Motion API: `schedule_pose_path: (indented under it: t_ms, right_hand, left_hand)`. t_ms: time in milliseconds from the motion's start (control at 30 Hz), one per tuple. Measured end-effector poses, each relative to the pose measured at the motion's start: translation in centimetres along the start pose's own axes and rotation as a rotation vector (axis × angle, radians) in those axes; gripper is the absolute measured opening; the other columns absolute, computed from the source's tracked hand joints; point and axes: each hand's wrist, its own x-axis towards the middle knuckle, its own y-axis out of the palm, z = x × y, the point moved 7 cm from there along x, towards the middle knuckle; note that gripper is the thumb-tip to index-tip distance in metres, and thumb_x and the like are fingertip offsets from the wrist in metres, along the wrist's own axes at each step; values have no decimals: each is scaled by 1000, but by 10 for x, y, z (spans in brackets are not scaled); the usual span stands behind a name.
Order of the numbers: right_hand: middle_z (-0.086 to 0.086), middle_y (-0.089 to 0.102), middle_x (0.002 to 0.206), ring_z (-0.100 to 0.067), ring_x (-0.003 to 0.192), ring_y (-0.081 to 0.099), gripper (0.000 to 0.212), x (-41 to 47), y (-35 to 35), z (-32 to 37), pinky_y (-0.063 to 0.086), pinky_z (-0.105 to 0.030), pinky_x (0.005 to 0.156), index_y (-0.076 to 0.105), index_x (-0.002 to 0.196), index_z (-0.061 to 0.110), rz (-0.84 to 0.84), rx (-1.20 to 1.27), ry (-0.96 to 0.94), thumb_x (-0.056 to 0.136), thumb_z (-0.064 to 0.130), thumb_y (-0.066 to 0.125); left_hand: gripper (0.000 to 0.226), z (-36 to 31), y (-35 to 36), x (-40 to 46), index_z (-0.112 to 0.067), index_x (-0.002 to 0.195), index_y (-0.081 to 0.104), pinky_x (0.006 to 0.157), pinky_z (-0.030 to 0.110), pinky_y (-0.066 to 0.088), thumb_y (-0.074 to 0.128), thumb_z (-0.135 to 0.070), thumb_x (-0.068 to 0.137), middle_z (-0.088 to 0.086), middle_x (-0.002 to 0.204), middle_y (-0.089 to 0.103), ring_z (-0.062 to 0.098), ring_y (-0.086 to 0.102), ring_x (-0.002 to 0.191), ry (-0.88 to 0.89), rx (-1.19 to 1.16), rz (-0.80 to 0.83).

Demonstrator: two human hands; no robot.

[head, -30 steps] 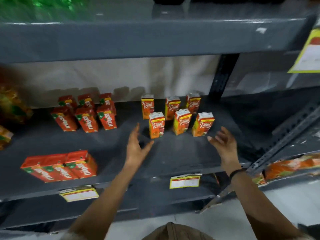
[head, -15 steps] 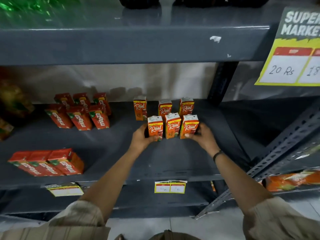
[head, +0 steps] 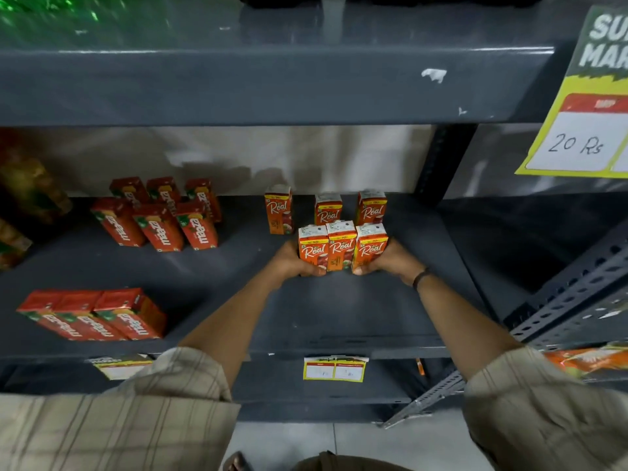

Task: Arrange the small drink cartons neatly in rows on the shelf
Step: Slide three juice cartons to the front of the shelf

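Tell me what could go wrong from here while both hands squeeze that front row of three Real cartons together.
1. The left hand and right hand press only the outer cartons of the front row; the middle one is held by side pressure alone and could pop forward or tip.
2. Pushing the row back may knock the back row, whose cartons stand unevenly spaced.
3. The front row sits off-centre from the back one, so the columns may end up misaligned.

We cannot see most of either hand: the left hand (head: 293,261) and right hand (head: 387,260) sit partly behind the front cartons (head: 341,250). The price sign (head: 584,107) is cut off at the right edge (only "20 Rs" reads). The shelf labels (head: 334,369) are too blurred to read.
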Motion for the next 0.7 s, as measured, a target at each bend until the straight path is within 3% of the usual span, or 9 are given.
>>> schedule_pose_path:
  t_ms: [200, 333, 533, 600, 700]
  right_hand:
    - [-17, 62, 123, -27, 113, 59, 65, -13, 27, -15, 47, -41, 97, 56, 121, 2, -158, 189, -50, 62, -7, 81]
    - [-14, 63, 122, -22, 112, 59, 65, -9, 24, -11, 47, -36, 96, 56, 120, 8, -70, 121, -59, 62, -4, 83]
    - [-15, 58, 131, -26, 122, 54, 71, 1, 22, -4, 43, -43, 104, 49, 129, 10, 7, 54, -91, 66, -4, 80]
    - [-14, 58, 131, -26, 121, 54, 70, 2, 22, -5, 45, -36, 99, 49, 127, 12, -2, 67, -86, 66, -5, 79]
    - [-8, 59, 127, -24, 119, 55, 71, 3, 25, -5, 47, -28, 92, 50, 125, 14, -15, 81, -88, 64, -5, 81]
  left_hand:
    - [71, -2, -18, 4, -14, 123, 49, 72, 22, 46, 78, 6, 62, 6, 113, 61, 16, 56, 101, -45, 98, 87]
    - [72, -1, -18, 3, -15, 125, 48, 77, 21, 44, 78, 5, 63, 2, 111, 60, 14, 54, 103, -26, 134, 122]
    - [81, 1, -18, 2, -14, 130, 45, 96, 34, 43, 80, 3, 60, 8, 124, 59, 18, 53, 112, -16, 103, 73]
    - [79, 0, -16, 0, -15, 127, 46, 94, 32, 43, 81, 4, 59, 7, 122, 60, 16, 54, 109, 11, 80, 34]
    - [75, -2, -13, -4, -14, 123, 49, 80, 18, 46, 80, 7, 59, 9, 120, 61, 14, 56, 105, 61, 30, -2]
